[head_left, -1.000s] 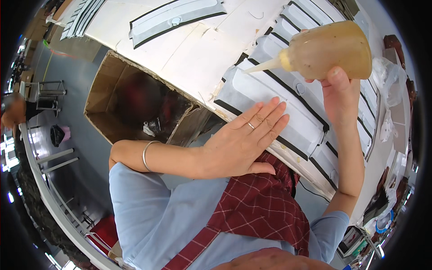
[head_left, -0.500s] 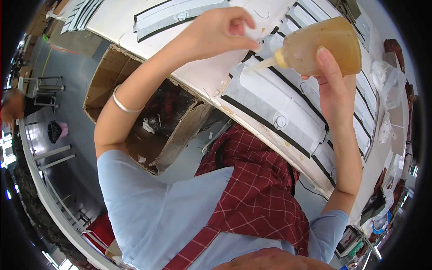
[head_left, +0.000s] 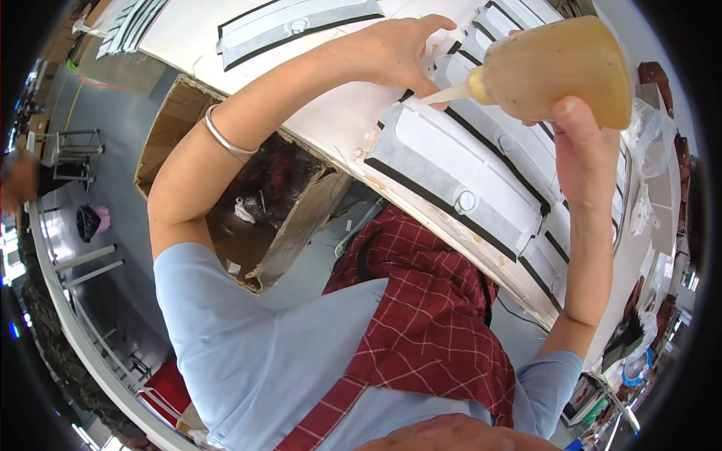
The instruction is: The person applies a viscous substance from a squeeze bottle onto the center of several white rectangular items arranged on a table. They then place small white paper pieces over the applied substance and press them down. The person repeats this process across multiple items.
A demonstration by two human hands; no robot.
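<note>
My right hand (head_left: 583, 143) grips a clear squeeze bottle (head_left: 560, 71) of cloudy amber liquid, tipped on its side. The yellow collar and pale pointed nozzle face left. The nozzle tip is close to my left thumb, above the upper left corner of a pale grey panel with black edging (head_left: 447, 169); whether it touches cannot be made out. My left hand (head_left: 410, 56) is over the table just left of the nozzle, thumb and index finger spread apart, nothing visible between them. Its other fingers are partly hidden.
Several similar black-edged panels lie side by side under the bottle. Another panel (head_left: 301, 30) lies at the far left of the white table (head_left: 177, 34). An open cardboard box (head_left: 162, 124) with dark plastic inside stands below the table edge. Clear plastic bags (head_left: 650, 128) lie at right.
The bottle has moved right and slightly nearer to the camera with my right hand. My left hand has shifted right, its thumb lower and its fingers spread from a curled pose.
</note>
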